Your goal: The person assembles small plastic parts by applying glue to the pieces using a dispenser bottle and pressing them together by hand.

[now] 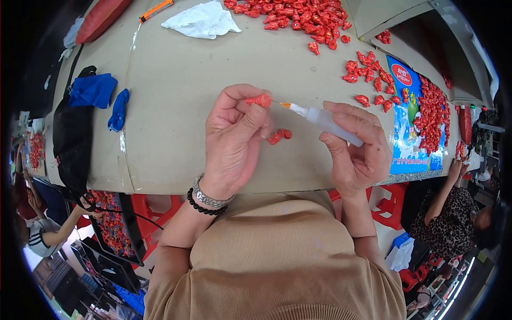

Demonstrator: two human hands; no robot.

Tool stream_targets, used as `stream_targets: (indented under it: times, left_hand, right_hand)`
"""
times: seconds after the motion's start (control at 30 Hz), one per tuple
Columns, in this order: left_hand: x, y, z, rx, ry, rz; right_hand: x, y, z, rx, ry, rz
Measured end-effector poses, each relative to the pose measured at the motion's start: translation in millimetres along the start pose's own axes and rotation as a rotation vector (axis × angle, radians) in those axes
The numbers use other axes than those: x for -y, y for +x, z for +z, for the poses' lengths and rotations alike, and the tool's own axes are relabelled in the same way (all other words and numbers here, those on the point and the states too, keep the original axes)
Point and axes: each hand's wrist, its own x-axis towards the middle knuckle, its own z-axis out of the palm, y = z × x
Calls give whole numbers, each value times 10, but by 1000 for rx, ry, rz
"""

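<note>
1. At a cardboard-covered table (176, 80), the left hand (234, 138) pinches a small red piece (260, 100) between thumb and forefinger, the remaining fingers curled loosely toward the palm; the piece sits raised above the tabletop, near the middle of the scene.
2. The right hand (357, 154) is wrapped around a small clear squeeze bottle (328, 121); its orange needle tip (286, 105) points left and stands just beside the held piece, and whether it touches cannot be told.
3. Two more red pieces (280, 136) lie on the table just beneath the hands; a large heap of red pieces (298, 16) fills the far side, and a scatter of red pieces (370, 74) runs to the right toward a blue printed bag (413, 122).
4. On the left lie blue gloves (98, 93) and a black bag (72, 138); a white cloth (202, 21) rests far off.
5. The risks, as judged from here: too hard a squeeze could flood the piece and wet the fingertips; the thin tip could slip off so small a target; a light pinch could let the piece drop among the loose ones below.
</note>
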Motion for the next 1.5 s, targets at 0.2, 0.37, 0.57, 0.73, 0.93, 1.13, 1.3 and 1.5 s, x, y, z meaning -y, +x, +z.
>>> stream_targets:
  times: [0.2,0.37,0.57,0.73,0.93,1.13,1.3,1.5]
  left_hand:
    - [-42,-15,-16,-4,-34,3]
    - [-104,-20,-74,-5,-140,-51]
    - [-202,-52,-143,-39,-275,-118]
    - [-286,-85,-204,-105,-387,-196]
    - [-433,-117,-228,-189,-587,-265]
    - [-480,-151,-314,-214,-692,-287]
    - [-529,-141,-353,-244,-698,-281]
    - [-568,-115,-336,-316,-674,-258]
  right_hand:
    - [-49,-4,-24,-125,248,275]
    - [-87,115,-13,-264,832,746]
    - [-90,271,85,-17,963,913]
    - [34,582,295,97,946,961]
    - [-185,960,784,339,662,752]
    - [-460,1283,1466,480,-154,108]
    - [-669,1199,1737,546,-523,-128]
    - [-480,1242,1410,563,125,584]
